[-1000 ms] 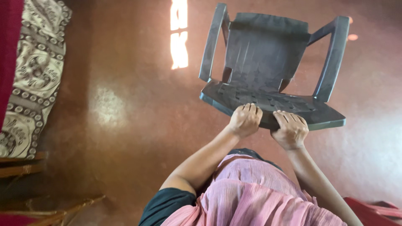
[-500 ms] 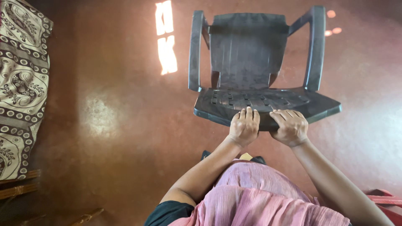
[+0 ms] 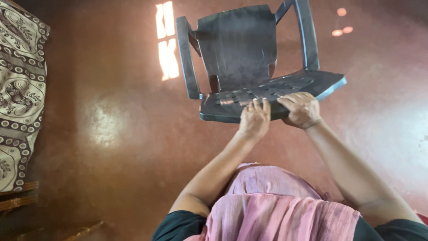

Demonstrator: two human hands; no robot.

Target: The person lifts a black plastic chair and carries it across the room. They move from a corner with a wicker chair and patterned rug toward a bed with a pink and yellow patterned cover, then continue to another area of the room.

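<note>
A single dark grey plastic armchair [image 3: 249, 62] hangs tilted above a polished red-brown floor [image 3: 111, 134], its seat's front edge clamped in a person's two hands. The left hand [image 3: 254, 118] and right hand [image 3: 302, 109] sit side by side, fingers curled over the rim, near but not touching. Judging by the tilt, the chair looks lifted or swung and not yet set down square; its legs are out of view. One patterned cloth [image 3: 20, 85] lies at the left edge, and a pink draped garment [image 3: 276, 209] fills the foreground
</note>
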